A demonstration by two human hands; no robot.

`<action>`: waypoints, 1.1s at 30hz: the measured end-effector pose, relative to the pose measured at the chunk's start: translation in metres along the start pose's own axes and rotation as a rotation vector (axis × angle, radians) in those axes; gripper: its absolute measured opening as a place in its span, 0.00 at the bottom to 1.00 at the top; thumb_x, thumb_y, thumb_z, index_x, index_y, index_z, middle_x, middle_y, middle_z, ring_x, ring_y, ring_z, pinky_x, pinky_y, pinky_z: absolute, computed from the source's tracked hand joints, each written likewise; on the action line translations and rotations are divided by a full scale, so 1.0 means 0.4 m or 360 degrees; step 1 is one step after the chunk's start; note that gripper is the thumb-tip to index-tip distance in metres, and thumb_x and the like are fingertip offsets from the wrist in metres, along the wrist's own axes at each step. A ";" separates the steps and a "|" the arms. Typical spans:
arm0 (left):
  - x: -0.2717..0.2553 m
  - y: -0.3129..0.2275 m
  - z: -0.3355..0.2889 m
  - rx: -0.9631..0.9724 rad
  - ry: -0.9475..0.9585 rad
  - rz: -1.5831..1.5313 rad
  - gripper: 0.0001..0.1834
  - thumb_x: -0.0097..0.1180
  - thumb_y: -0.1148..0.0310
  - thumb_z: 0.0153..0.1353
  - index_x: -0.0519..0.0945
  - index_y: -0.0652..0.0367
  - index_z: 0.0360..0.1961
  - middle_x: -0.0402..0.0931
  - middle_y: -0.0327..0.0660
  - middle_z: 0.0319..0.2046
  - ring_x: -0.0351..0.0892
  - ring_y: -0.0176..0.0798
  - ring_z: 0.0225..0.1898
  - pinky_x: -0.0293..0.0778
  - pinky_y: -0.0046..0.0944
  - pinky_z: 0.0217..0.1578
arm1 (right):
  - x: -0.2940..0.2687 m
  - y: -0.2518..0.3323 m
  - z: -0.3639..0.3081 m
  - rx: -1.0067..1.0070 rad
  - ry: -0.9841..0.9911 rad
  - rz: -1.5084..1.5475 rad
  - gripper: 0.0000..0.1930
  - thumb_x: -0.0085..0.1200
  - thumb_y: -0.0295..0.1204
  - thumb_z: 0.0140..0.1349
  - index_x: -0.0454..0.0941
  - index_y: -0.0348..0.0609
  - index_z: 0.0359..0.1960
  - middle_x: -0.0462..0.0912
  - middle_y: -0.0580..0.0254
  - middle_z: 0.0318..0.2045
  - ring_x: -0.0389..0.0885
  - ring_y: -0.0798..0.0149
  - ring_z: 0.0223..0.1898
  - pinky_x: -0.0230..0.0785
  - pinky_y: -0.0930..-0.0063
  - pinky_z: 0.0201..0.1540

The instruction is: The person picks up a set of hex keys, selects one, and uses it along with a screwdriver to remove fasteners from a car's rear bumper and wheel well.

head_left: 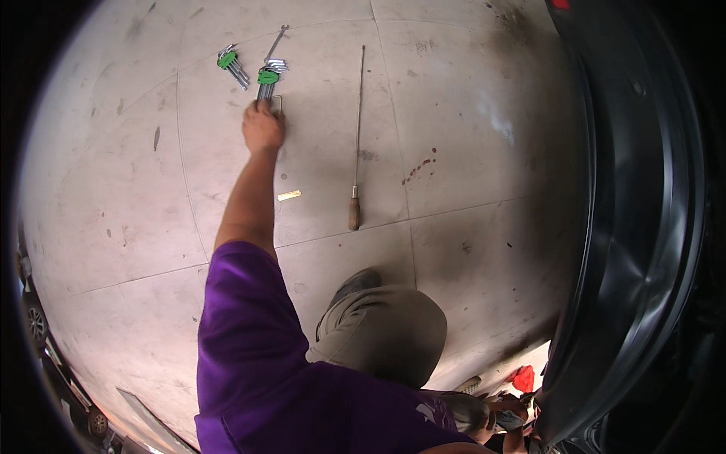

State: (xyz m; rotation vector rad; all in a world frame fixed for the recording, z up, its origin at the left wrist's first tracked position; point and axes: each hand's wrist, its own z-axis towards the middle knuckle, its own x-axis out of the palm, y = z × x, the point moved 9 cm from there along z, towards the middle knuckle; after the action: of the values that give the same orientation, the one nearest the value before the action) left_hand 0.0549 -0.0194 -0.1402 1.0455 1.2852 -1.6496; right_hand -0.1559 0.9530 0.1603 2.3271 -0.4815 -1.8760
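We see a stained concrete floor (pixel 454 136) beside a dark car body (pixel 643 227). Our left hand (pixel 263 127) reaches out, fingers closed on the nearer green-holdered hex key set (pixel 266 79); our right hand (pixel 507 412) is low, its grip unclear. A long screwdriver (pixel 357 136) lies nearby.

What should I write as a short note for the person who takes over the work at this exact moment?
Left hand: stretched out to the floor, fingers closed on the lower end of the hex key set with green holder.
Right hand: not in view.
Second hex key set lies to its left; long rod with wooden handle to its right, untouched.
Done: set reached and gripped.
Left: set not yet lifted off the floor.
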 end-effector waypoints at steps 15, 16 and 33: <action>0.096 0.123 0.129 -0.0480 0.0507 0.0245 0.21 0.53 0.55 0.63 0.78 0.60 0.49 0.75 0.53 0.52 0.78 0.57 0.53 0.76 0.51 0.52 | 0.001 0.039 -0.006 -0.0180 0.0142 -0.0447 0.25 0.46 0.41 0.69 0.73 0.32 0.57 0.75 0.42 0.55 0.73 0.45 0.56 0.63 0.60 0.61; 0.109 0.114 0.124 -0.0463 0.0499 0.0244 0.21 0.53 0.55 0.63 0.78 0.60 0.48 0.75 0.53 0.52 0.78 0.57 0.52 0.76 0.51 0.51 | -0.005 0.038 -0.011 -0.0172 0.0136 -0.0452 0.25 0.46 0.41 0.69 0.73 0.32 0.57 0.75 0.42 0.55 0.73 0.45 0.56 0.63 0.60 0.61; 0.124 0.148 0.036 -0.0783 0.0795 -0.0233 0.24 0.67 0.49 0.47 0.87 0.54 0.40 0.84 0.49 0.42 0.83 0.51 0.46 0.77 0.45 0.49 | -0.002 0.027 -0.011 -0.0484 0.0198 -0.0510 0.24 0.45 0.41 0.69 0.73 0.33 0.56 0.75 0.42 0.54 0.73 0.46 0.55 0.63 0.61 0.60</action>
State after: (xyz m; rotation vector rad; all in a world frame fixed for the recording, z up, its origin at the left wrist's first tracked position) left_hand 0.0899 -0.0487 -0.2042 1.1011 2.0098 -1.1009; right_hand -0.1535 0.9425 0.1653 2.3951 0.1914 -1.7562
